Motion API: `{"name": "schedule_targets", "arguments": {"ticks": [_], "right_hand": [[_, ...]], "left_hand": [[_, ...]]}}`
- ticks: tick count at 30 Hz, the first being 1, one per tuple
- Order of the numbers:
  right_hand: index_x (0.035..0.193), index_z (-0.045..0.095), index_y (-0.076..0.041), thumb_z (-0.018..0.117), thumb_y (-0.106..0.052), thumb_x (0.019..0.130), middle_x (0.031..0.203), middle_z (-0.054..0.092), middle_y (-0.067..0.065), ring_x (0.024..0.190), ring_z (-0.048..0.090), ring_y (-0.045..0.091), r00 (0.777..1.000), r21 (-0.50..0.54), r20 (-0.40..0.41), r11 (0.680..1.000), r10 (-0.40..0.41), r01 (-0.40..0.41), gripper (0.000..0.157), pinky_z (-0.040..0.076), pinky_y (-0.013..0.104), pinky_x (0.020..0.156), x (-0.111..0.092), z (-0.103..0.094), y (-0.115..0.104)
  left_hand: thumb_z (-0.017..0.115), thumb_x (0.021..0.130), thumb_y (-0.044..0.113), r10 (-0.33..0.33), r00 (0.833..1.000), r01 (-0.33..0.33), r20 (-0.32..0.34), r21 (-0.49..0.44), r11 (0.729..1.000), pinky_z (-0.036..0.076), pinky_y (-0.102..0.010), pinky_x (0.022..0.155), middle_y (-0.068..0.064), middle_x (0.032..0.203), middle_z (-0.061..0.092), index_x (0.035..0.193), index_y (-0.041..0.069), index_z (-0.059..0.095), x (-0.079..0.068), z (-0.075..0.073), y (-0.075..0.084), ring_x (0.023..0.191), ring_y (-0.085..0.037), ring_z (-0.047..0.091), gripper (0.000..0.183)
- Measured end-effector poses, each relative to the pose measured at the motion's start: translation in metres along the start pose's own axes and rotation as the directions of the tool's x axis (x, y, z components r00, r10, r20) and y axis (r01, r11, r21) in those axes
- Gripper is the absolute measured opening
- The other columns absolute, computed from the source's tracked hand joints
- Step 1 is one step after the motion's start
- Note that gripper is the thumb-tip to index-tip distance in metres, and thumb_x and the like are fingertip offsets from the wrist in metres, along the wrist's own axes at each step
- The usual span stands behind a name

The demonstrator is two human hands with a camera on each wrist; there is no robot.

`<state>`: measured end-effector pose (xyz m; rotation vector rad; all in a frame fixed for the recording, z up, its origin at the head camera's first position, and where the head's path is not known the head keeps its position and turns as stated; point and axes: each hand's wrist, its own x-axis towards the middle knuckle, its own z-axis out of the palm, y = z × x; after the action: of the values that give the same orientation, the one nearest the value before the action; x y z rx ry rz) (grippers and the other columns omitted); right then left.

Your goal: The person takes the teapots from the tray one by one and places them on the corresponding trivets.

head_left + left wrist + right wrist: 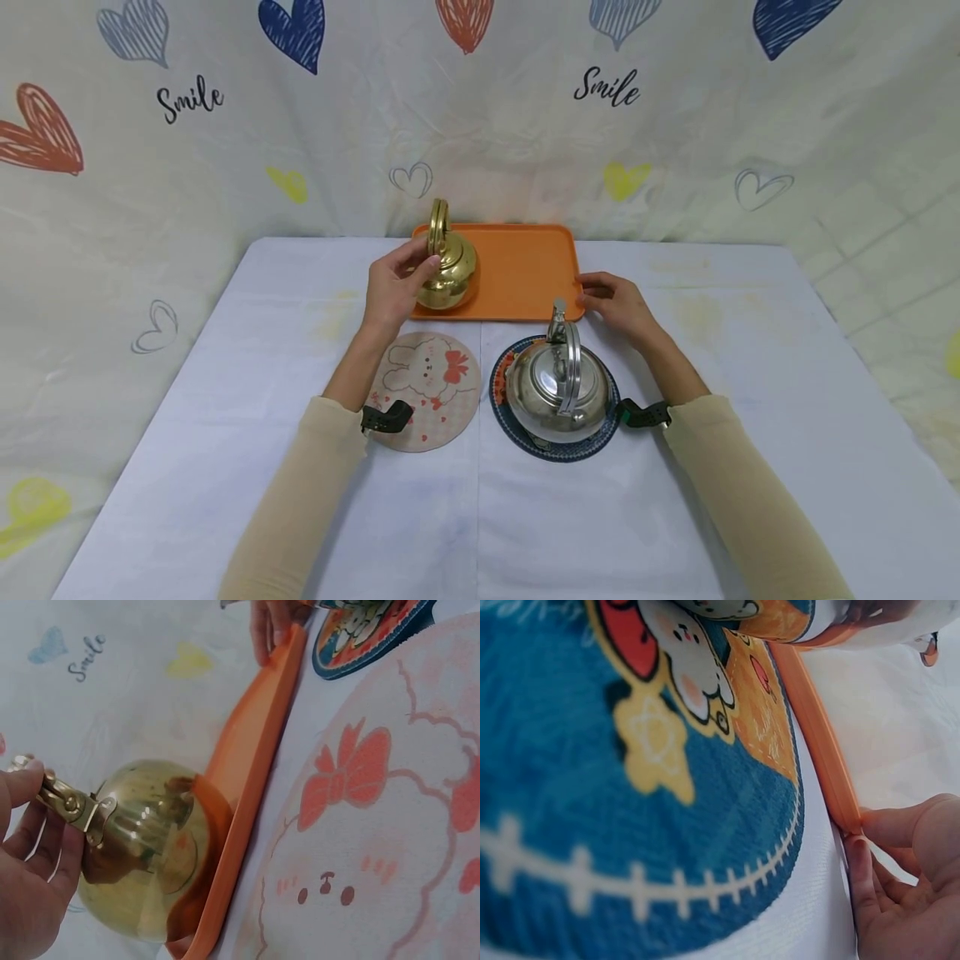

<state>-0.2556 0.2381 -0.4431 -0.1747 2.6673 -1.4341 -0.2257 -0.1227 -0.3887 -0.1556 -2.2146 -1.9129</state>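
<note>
A shiny gold-coloured kettle (455, 282) stands at the left end of the orange tray (525, 275). My left hand (393, 287) pinches its raised handle (64, 799) between thumb and fingers. At the tray's right front corner, my right hand (617, 307) grips the rim, with the thumb over the edge and a fingertip low against it in the right wrist view. Closer to me than the tray, a silver kettle (534, 398) sits on a round blue patterned mat (564, 455), its handle upright, left of my right forearm.
A round pink mat with a bunny drawing (427, 400) lies left of the blue mat, partly under my left wrist in the head view. White cloth (480, 525) covers the table. Behind the tray hangs a pale backdrop (517, 125) printed with hearts.
</note>
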Motion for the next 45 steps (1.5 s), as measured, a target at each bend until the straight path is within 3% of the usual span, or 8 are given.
{"name": "schedule_targets", "arguments": {"ticks": [6, 12, 15, 45], "right_hand": [[0.144, 0.059, -0.001, 0.064, -0.010, 0.103, 0.138, 0.064, 0.026, 0.096, 0.056, -0.004, 1.000, 0.003, -0.002, 1.000, -0.011, 0.011, 0.042, 0.046, 0.006, 0.077, -0.001, 0.001, 0.002], [0.145, 0.058, -0.002, 0.064, -0.011, 0.104, 0.139, 0.064, 0.025, 0.116, 0.061, 0.024, 1.000, -0.008, -0.003, 1.000, -0.012, 0.012, 0.043, 0.045, 0.006, 0.077, 0.000, 0.002, 0.001], [0.145, 0.058, -0.002, 0.063, -0.011, 0.104, 0.139, 0.064, 0.026, 0.119, 0.060, 0.030, 1.000, -0.009, -0.005, 1.000, -0.020, 0.020, 0.042, 0.045, 0.006, 0.077, 0.000, 0.002, 0.001], [0.146, 0.057, -0.001, 0.062, -0.010, 0.104, 0.140, 0.062, 0.027, 0.123, 0.061, 0.034, 1.000, -0.018, -0.007, 1.000, -0.025, 0.025, 0.043, 0.043, 0.004, 0.078, 0.000, 0.003, 0.003]], "left_hand": [[0.075, 0.097, 0.018, 0.019, 1.000, -0.018, 0.018, -0.020, 1.000, 0.055, -0.031, 0.106, -0.013, 0.130, 0.073, 0.133, 0.012, 0.072, -0.003, 0.001, -0.002, 0.109, -0.012, 0.064, 0.036], [0.074, 0.097, 0.018, 0.042, 0.999, -0.041, 0.023, -0.029, 0.999, 0.054, -0.027, 0.102, -0.013, 0.130, 0.073, 0.133, 0.013, 0.072, -0.006, 0.003, -0.003, 0.107, -0.011, 0.064, 0.036], [0.075, 0.097, 0.019, 0.056, 0.998, -0.056, 0.021, -0.024, 0.998, 0.054, -0.026, 0.100, -0.014, 0.129, 0.073, 0.133, 0.013, 0.072, -0.008, 0.002, -0.002, 0.105, -0.011, 0.064, 0.036], [0.076, 0.095, 0.014, 0.114, 0.993, -0.112, 0.030, -0.068, 0.991, 0.056, -0.020, 0.093, -0.014, 0.136, 0.070, 0.133, 0.008, 0.071, -0.024, -0.005, 0.011, 0.105, -0.010, 0.067, 0.039]]}}
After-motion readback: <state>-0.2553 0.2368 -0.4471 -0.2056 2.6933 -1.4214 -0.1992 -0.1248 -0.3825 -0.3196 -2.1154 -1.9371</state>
